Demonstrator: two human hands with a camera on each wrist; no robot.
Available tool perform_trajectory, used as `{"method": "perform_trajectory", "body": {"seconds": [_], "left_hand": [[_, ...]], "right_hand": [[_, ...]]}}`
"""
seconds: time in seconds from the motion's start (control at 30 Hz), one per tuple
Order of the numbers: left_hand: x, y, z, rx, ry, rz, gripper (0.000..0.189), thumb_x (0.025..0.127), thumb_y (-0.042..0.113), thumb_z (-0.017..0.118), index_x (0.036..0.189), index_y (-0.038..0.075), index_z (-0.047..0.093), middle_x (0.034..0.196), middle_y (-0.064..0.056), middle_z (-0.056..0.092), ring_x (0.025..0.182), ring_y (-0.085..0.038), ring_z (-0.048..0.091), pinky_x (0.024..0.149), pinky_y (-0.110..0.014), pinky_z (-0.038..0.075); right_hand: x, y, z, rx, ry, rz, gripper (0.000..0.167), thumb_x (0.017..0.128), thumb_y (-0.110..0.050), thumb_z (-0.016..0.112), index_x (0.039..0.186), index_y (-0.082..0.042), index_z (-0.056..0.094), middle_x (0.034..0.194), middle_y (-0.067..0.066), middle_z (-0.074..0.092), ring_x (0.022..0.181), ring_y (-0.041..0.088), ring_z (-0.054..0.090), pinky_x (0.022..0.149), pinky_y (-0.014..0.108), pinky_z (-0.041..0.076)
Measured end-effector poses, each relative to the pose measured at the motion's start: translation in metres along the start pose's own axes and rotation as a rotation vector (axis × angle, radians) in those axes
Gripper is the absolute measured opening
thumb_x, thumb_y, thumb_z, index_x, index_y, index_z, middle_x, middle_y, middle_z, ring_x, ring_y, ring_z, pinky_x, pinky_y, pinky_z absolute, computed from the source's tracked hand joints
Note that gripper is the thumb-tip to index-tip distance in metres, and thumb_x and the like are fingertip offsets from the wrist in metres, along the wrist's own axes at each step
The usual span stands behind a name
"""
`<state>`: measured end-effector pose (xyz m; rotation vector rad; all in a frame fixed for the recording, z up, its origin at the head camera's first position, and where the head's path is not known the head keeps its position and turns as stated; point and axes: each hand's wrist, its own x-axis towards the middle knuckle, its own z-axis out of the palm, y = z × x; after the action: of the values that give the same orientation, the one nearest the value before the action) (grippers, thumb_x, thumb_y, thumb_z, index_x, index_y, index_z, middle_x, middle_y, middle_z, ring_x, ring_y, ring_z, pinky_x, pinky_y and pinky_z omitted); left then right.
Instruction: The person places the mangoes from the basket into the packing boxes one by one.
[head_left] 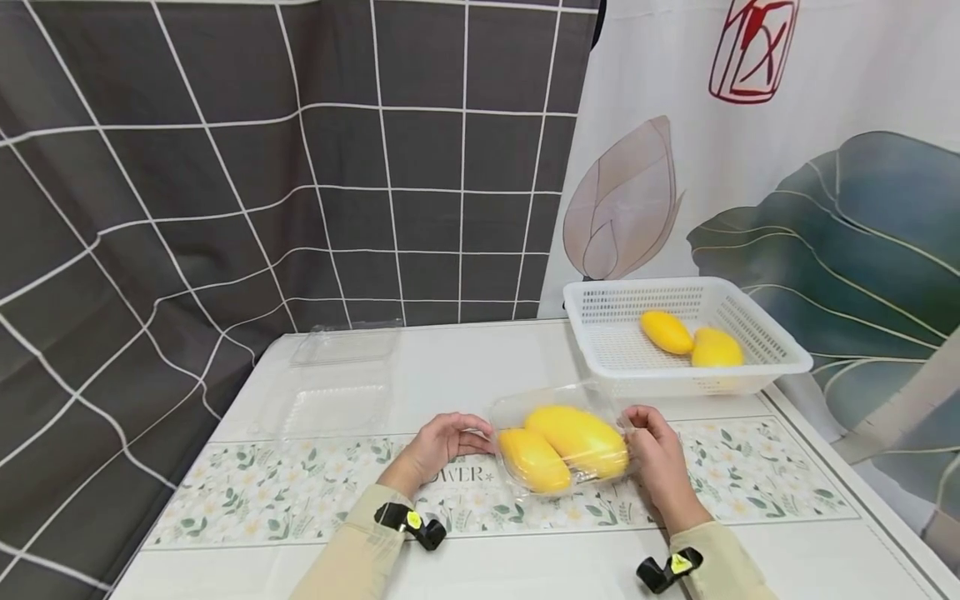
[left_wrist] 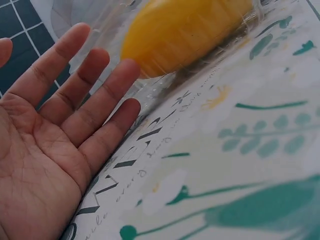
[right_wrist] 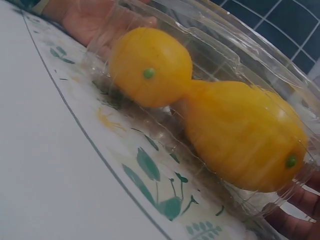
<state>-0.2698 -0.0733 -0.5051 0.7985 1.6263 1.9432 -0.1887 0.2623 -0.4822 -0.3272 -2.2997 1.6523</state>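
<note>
A clear plastic clamshell box (head_left: 512, 406) with two yellow mangoes in it, one larger mango (head_left: 576, 436) and one smaller mango (head_left: 533, 461), is between the hands over the floral band of the table. Clear plastic passes over the fruit; whether the lid is latched I cannot tell. My right hand (head_left: 663, 467) grips the box's right end, with its fingertips under the edge in the right wrist view. At the left end, my left hand (head_left: 442, 448) has its palm turned up and fingers extended beside the plastic, close to or touching it.
A white perforated basket (head_left: 697, 381) holding two more mangoes (head_left: 666, 332) stands at the back right. Another clear plastic box (head_left: 337, 408), its lid raised, lies at the back left. A dark gridded curtain (head_left: 420, 150) and a printed white curtain (head_left: 637, 75) hang behind the table.
</note>
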Motion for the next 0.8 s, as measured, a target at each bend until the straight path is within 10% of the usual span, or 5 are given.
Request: {"method": "perform_trajectory", "body": {"seconds": [0.33,0.8], "left_hand": [[0.0,0.002,0.003,0.066,-0.002,-0.037,0.059,0.101,0.027,0.03,0.131,-0.018,0.054,0.133,-0.034,0.058,0.114,-0.041,0.065,0.103,-0.046,0.052],[0.0,0.0,0.002,0.035,0.017,0.008,0.058,0.103,0.025,0.028,0.132,-0.021,0.048,0.124,-0.025,0.063,0.103,-0.023,0.068,0.097,-0.041,0.056]], "right_hand": [[0.0,0.003,-0.021,-0.038,0.034,-0.038,0.026,0.084,-0.002,0.047,0.106,-0.001,0.06,0.089,0.008,0.058,0.078,0.015,0.051,0.064,0.025,0.043],[0.0,0.018,-0.074,-0.03,-0.057,-0.046,0.023,0.082,0.0,0.042,0.102,0.004,0.053,0.085,0.005,0.05,0.077,0.016,0.047,0.062,0.028,0.042]]}}
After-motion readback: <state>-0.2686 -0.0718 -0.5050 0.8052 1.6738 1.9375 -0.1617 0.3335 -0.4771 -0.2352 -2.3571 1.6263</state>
